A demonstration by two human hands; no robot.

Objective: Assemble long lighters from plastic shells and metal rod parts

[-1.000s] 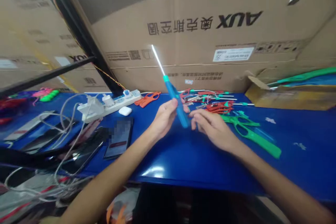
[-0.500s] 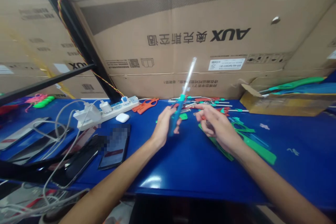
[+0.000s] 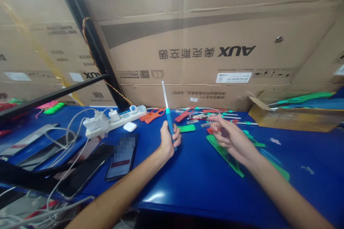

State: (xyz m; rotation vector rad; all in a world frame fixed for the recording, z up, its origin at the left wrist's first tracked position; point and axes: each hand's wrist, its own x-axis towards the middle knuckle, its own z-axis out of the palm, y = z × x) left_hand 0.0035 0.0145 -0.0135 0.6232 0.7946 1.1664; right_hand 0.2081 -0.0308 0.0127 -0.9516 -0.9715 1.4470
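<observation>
My left hand (image 3: 170, 139) is closed around the blue handle of a slim rod (image 3: 170, 121), which has a teal collar and a pale, silvery shaft. The rod stands nearly upright, its tip in front of the cardboard. To the right, my right hand (image 3: 228, 137) hovers over the table with its fingers loosely bent and apart, and I see nothing held in it. Just beyond its fingertips lies a pile of similar rods (image 3: 228, 116) with red and green plastic pieces. A green plastic piece (image 3: 224, 155) lies below that hand. Another green piece (image 3: 187, 128) rests between the hands.
A white power strip (image 3: 126, 118) with chargers and cables stands at the left. Near it are an earbud case (image 3: 130, 127), orange scissor-like pieces (image 3: 152, 115) and several phones (image 3: 120, 159). An open cardboard box (image 3: 295, 118) holds green and blue pieces at the right. Large cartons (image 3: 188, 32) back the blue table.
My left hand has tilted the rod from leaning right to leaning slightly left, and its tip has dropped lower. My right hand has shifted slightly right. The camera view has tipped up.
</observation>
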